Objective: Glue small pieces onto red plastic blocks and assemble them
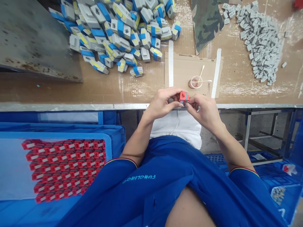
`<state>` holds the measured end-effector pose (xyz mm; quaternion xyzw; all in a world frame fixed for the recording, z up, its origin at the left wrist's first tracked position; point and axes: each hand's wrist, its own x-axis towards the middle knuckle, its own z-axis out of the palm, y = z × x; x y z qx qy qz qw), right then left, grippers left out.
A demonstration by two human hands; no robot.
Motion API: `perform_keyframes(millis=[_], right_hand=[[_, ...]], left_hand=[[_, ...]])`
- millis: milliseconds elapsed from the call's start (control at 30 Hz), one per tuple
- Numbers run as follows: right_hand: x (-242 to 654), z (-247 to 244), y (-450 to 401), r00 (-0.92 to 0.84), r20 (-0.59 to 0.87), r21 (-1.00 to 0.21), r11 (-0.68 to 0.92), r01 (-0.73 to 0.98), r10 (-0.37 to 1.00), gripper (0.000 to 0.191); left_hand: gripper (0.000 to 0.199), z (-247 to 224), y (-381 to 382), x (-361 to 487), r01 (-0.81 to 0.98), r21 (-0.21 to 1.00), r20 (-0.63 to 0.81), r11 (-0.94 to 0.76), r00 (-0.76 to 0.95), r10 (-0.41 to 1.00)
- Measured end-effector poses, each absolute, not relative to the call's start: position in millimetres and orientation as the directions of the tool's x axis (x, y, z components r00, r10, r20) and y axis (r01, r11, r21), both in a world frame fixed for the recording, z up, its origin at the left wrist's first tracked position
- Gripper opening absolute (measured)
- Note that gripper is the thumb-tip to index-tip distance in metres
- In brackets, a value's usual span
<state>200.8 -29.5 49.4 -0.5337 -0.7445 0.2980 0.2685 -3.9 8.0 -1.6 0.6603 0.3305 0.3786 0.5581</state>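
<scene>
Above the table's front edge, a small red block with a grey band [184, 97] is between my two hands. My left hand [163, 102] grips it from the left, thumb and fingers closed around its side. On the other side, my right hand [204, 110] has its thumb and fingertips pinched at the block's right edge; whether they hold a separate small part is too small to make out. Just beyond the hands, a small clear cup [192, 84] with cotton swabs [205, 81] in it stands on a cardboard sheet [182, 67] marked by white tape strips.
Grey blocks with blue and yellow tape [120, 30] are heaped at the back left, beside a metal box [35, 41]. Small grey pieces [262, 41] lie at the right, near a camouflage cloth [207, 23]. A blue crate [115, 138] at lower left holds rows of red parts [68, 167].
</scene>
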Motion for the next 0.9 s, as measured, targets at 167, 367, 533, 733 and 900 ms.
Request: perform_keyframes(millis=[167, 367, 533, 733, 900], right_hand=[[200.0, 43.3, -26.9, -0.335, 0.087, -0.719, 0.292, 0.631, 0.938, 0.019], [198.7, 49.1, -30.3, -0.32, 0.068, -0.703, 0.273, 0.657, 0.945, 0.018], [203.3, 59.8, -30.6, -0.352, 0.018, -0.683, 0.269, 0.679, 0.936, 0.017], [205.9, 54.5, -25.9, -0.434, 0.051, -0.675, 0.351, 0.649, 0.9, 0.02], [201.3, 67.9, -30.8, -0.394, 0.081, -0.601, 0.361, 0.713, 0.915, 0.02]], left_hand=[[0.034, 1.2, 8.8, -5.4, 0.035, 0.983, 0.137, -0.178, 0.5, 0.855], [0.04, -1.6, 8.7, -5.4, 0.005, 0.991, 0.115, -0.135, 0.498, 0.86], [0.042, -2.6, 8.7, -5.6, -0.007, 0.992, 0.111, -0.125, 0.52, 0.847], [0.038, -6.8, 8.3, -8.3, -0.018, 0.988, 0.137, -0.15, 0.531, 0.836], [0.048, -2.6, 6.2, -6.9, -0.03, 0.99, 0.132, -0.137, 0.527, 0.839]])
